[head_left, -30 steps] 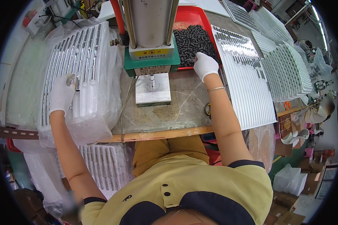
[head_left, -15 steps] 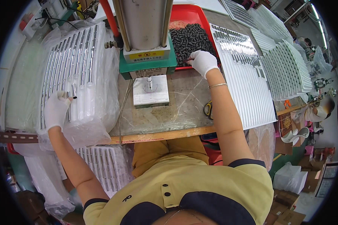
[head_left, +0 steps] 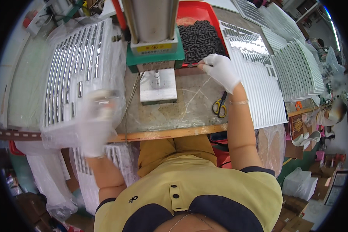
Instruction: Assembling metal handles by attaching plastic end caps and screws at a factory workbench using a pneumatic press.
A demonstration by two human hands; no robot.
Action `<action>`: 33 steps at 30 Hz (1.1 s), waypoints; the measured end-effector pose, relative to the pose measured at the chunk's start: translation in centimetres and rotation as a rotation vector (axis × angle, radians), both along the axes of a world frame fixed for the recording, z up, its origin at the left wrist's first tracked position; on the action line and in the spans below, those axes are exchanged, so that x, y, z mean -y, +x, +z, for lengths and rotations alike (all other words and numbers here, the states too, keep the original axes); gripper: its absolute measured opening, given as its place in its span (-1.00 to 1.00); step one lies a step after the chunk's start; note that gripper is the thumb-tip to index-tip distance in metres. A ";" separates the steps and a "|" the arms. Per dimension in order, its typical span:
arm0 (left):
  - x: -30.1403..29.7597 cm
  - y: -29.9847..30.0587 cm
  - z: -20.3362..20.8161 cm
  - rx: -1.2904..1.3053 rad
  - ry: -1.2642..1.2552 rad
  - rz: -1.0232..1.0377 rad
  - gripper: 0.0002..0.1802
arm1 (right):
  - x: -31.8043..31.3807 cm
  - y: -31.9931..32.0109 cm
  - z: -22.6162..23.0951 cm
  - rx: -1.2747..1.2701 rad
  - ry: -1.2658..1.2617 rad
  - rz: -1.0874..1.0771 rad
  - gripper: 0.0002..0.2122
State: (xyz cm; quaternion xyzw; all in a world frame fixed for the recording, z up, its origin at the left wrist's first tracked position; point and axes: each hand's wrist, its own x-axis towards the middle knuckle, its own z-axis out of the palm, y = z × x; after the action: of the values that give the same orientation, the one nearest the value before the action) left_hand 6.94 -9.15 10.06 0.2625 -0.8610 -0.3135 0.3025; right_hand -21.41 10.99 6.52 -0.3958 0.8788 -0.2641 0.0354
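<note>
My left hand (head_left: 96,123), in a white glove and smeared by motion, is closed around a shiny metal tube (head_left: 103,102) beside the left foam tray (head_left: 60,125), which holds rows of such tubes. My gloved right hand (head_left: 221,70) is at the near edge of a red tray (head_left: 205,8) heaped with short black sleeves (head_left: 203,40). Its thumb and forefinger are pinched together on a small black sleeve (head_left: 191,65), mostly hidden. Between my hands stands a press with a green head (head_left: 156,60); below it, a metal block (head_left: 158,92) carries an upright pin (head_left: 157,78).
Black and yellow scissors (head_left: 220,107) lie near my right forearm. A white ribbed tray (head_left: 255,85), partly filled with metal pieces, is on the right, with stacked white trays (head_left: 297,73) beyond. A wooden strip (head_left: 170,133) edges the table; a cable (head_left: 132,94) runs left of the block.
My left hand has left the foam tray's rows and moved right with a tube. My right hand has drawn back slightly from the sleeves toward the tray's near edge. The view has shifted a little.
</note>
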 end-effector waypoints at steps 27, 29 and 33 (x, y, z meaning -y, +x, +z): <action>-11.8 -10.1 -11.6 0.127 0.755 -0.400 -0.78 | -28.8 -15.8 -4.1 0.005 0.094 -1.203 -0.58; -11.4 -9.4 -11.6 0.063 0.763 -0.357 -0.78 | -30.8 -17.5 -5.9 0.024 0.279 -1.114 -0.60; -10.9 -9.4 -11.7 0.039 0.756 -0.329 -0.77 | -32.0 -19.0 -6.2 -0.105 0.205 -1.142 -0.65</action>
State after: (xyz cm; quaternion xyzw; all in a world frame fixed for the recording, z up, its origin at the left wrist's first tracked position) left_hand -2.48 1.71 -1.59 0.2200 -0.7212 -0.6469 0.1140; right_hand -40.39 42.99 0.30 0.1336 0.9747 -0.1350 -0.1180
